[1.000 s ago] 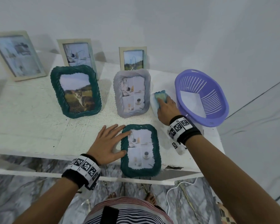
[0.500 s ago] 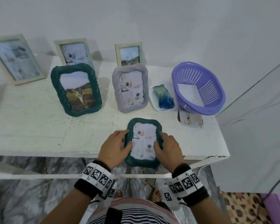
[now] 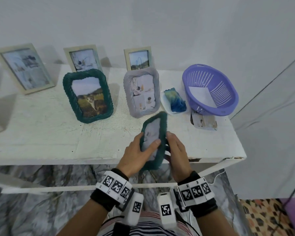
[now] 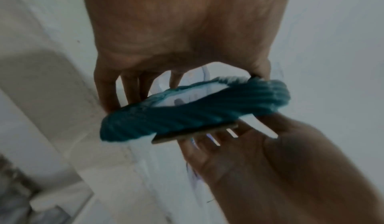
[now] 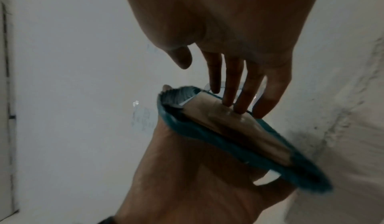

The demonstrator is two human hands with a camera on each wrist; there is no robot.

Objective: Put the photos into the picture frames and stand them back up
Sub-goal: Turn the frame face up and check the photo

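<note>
Small teal woven-rimmed picture frame (image 3: 153, 140), flat on the white table (image 3: 41, 133) half a second ago, now lifted on edge, long axis pointing away, left hand (image 3: 136, 154) gripping its front, right hand (image 3: 177, 154) with straight fingers on its brown back.

Soft even light overhead; wrist views dim and blurred; head view's edges bowed.

Three frames (image 3: 83, 57) lean on the wall along the back of the surface (image 3: 41, 133). In front of them stand two more frames (image 3: 88, 96), side by side. Right of those sits a small dish (image 3: 167, 106), then a basket (image 3: 209, 89) with paper (image 3: 201, 94) in it. Both hands (image 3: 134, 155) hold another frame (image 3: 153, 138) up over the near edge.
</note>
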